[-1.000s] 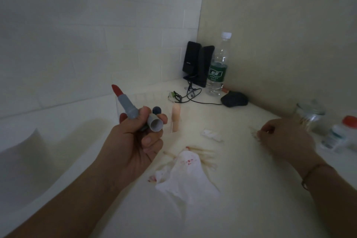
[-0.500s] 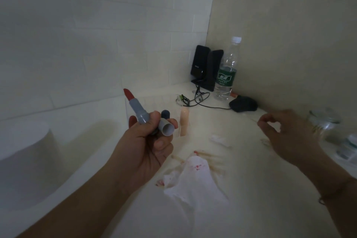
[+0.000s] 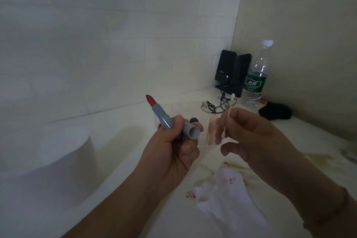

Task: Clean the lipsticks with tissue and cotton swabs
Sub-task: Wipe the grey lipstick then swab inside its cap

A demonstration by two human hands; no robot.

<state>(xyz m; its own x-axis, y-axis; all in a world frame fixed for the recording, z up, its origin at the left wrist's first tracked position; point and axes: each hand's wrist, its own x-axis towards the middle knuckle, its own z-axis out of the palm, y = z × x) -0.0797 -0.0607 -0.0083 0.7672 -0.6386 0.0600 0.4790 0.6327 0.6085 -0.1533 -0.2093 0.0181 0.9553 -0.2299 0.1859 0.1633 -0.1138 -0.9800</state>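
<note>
- So, left hand (image 3: 170,152) is curled tight around an open lipstick (image 3: 157,111), grey tube, red bullet wound out and tilted up toward the left.
- Same hand also grips the grey cap (image 3: 191,131) between the fingers, open end facing the camera, right beside the tube.
- Right hand (image 3: 257,141) pinches a cotton swab (image 3: 229,110) between thumb and fingers, stick upright, white tip poking out above the hand. It's near the lipstick but not touching it.
- Tissue (image 3: 228,195) lies crumpled on the white table (image 3: 116,199) under both hands, with red smears on it.
- Pale pink tube-ish thing (image 3: 213,131) stands on the table between the two hands, pretty blurry, can't tell exactly what it is.
- Back corner: two black speakers (image 3: 232,72), a water bottle (image 3: 257,75) with a green label, a tangle of cables (image 3: 214,105), and a black mouse (image 3: 275,111).
- White paper roll (image 3: 63,152) sits at the left.
</note>
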